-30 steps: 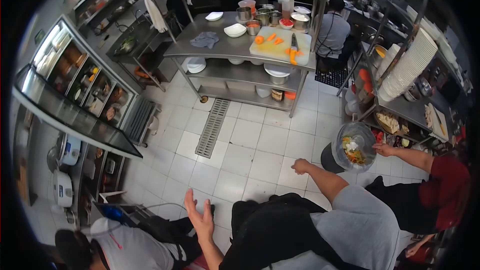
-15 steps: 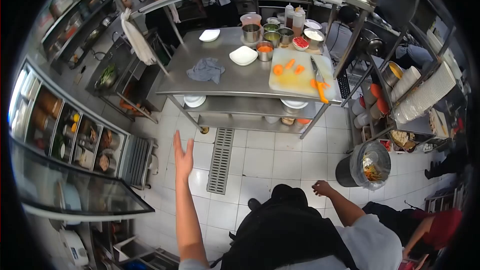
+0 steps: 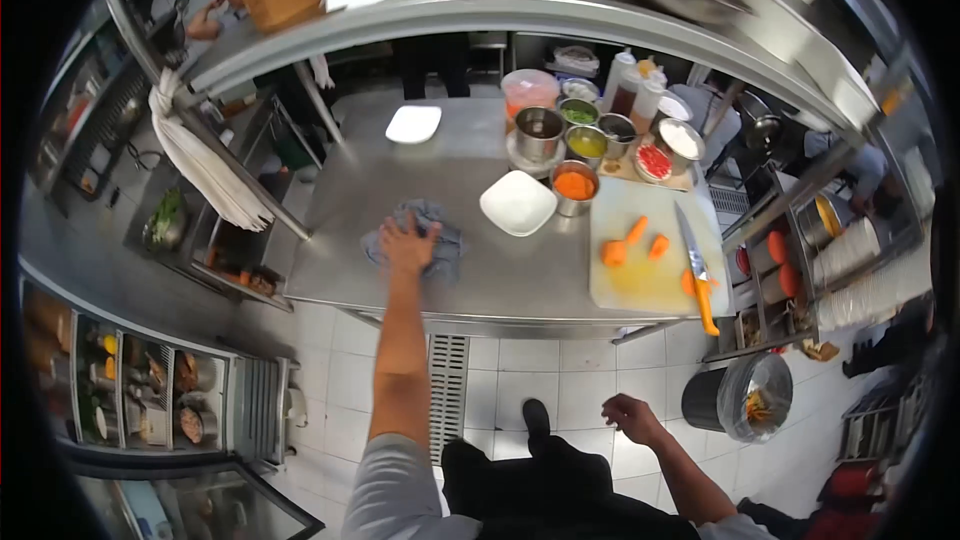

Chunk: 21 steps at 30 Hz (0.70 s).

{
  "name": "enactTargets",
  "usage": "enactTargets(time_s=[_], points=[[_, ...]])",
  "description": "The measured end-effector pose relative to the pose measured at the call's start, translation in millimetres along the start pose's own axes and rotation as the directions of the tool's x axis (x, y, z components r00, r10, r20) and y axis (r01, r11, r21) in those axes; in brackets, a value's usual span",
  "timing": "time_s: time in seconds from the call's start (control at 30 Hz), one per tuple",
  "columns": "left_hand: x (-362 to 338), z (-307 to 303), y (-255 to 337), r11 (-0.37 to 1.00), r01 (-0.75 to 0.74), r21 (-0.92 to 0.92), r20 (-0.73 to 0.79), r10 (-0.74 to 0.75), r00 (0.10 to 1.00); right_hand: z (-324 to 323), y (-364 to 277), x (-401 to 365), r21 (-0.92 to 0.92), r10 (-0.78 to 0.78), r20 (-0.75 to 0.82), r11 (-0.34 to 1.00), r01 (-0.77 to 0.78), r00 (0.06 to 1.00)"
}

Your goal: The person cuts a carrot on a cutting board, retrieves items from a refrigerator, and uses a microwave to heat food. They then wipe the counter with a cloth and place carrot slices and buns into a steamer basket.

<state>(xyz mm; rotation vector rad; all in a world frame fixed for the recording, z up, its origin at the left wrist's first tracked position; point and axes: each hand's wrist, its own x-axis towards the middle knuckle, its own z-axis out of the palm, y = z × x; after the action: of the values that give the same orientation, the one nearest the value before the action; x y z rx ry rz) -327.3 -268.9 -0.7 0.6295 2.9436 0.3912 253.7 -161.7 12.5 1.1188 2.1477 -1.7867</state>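
left hand (image 3: 408, 243), arm stretched straight up the frame's middle, lies palm down, fingers spread, on the crumpled grey cloth (image 3: 447, 243) left of centre on the steel surface (image 3: 490, 285), seemingly laying hold of it, which next calls for bunching the fingers; right hand (image 3: 632, 418) hangs loosely curled, empty, lower right.

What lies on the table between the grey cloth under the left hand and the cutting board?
In the head view, only bare steel table; a white square dish sits just beyond that stretch.
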Motion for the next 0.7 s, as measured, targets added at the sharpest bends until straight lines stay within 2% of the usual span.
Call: enactTargets(time_s=[0.07,0.1,0.13,0.17,0.23,0.27,0.3,0.33,0.37,0.4,0.43,0.47,0.5,0.53,0.57,0.6,0.63,0.67,0.7], points=[[-36,52,38,0.975,-0.177,0.134,-0.227,0.203,0.952,6,-45,17,-0.2,-0.252,-0.175,0.956,0.216,0.952],[-62,60,62,0.941,-0.33,-0.078,-0.187,0.312,0.932,10,-56,33,-0.194,-0.337,-0.267,0.937,0.292,0.903],[-97,60,88,0.896,-0.441,-0.043,-0.185,0.427,0.885,16,-70,49,-0.294,-0.381,-0.352,0.912,0.285,0.855],[-121,74,105,0.855,-0.508,-0.105,-0.161,0.489,0.857,27,-108,62,-0.322,-0.469,-0.403,0.877,0.358,0.786],[-146,67,115,0.752,-0.618,-0.229,-0.175,0.593,0.786,57,-135,110,-0.429,-0.592,-0.403,0.795,0.428,0.698],[-144,54,108,0.688,-0.65,-0.323,-0.174,0.632,0.755,75,-145,136,-0.518,-0.612,-0.366,0.76,0.393,0.701],[-140,45,87,0.695,-0.639,-0.329,-0.177,0.619,0.765,99,-152,162,-0.535,-0.617,-0.389,0.756,0.377,0.684],[-133,36,63,0.482,-0.522,-0.704,-0.153,0.614,0.774,122,-156,193,-0.552,-0.624,-0.406,0.749,0.365,0.667],[-123,23,39,0.17,-0.309,-0.936,-0.144,0.615,0.776,137,-143,228,-0.751,-0.689,-0.369,0.617,0.237,0.624],[-124,-8,-5,0.204,-0.309,-0.929,-0.142,0.576,0.805,151,-160,249,-0.761,-0.701,-0.344,0.598,0.253,0.624],[-134,-36,-68,0.239,-0.303,-0.923,-0.133,0.539,0.832,172,-181,270,-0.807,-0.696,-0.323,0.557,0.198,0.641],[-157,-35,-133,0.233,-0.141,-0.962,-0.032,0.415,0.909,200,-202,287,-0.842,-0.682,-0.311,0.52,0.14,0.662],[-194,11,-212,0.231,0.043,-0.972,0.101,0.248,0.964,228,-228,308,-0.85,-0.709,-0.199,0.468,0.241,0.676],[-239,-12,-264,0.273,0.337,-0.901,0.322,-0.099,0.942,252,-263,333,-0.848,-0.731,-0.09,0.412,0.332,0.677],[-310,47,-352,0.179,0.388,-0.904,0.3,-0.382,0.874,277,-301,360,-0.835,-0.739,0.008,0.366,0.411,0.674],[-383,55,-428,0.441,0.486,-0.755,0.259,-0.479,0.838,300,-336,391,-0.824,-0.764,0.082,0.309,0.474,0.64],[-449,47,-481,0.384,0.667,-0.639,0.305,-0.669,0.678,324,-368,426,-0.84,-0.776,0.115,0.257,0.477,0.621],[-506,27,-517,0.187,0.785,-0.591,0.341,-0.824,0.453,351,-402,464,-0.841,-0.776,0.094,0.274,0.467,0.624],[-555,2,-538,-0.009,0.814,-0.581,0.345,-0.908,0.236,373,-424,489,-0.84,-0.782,0.075,0.284,0.461,0.619]])
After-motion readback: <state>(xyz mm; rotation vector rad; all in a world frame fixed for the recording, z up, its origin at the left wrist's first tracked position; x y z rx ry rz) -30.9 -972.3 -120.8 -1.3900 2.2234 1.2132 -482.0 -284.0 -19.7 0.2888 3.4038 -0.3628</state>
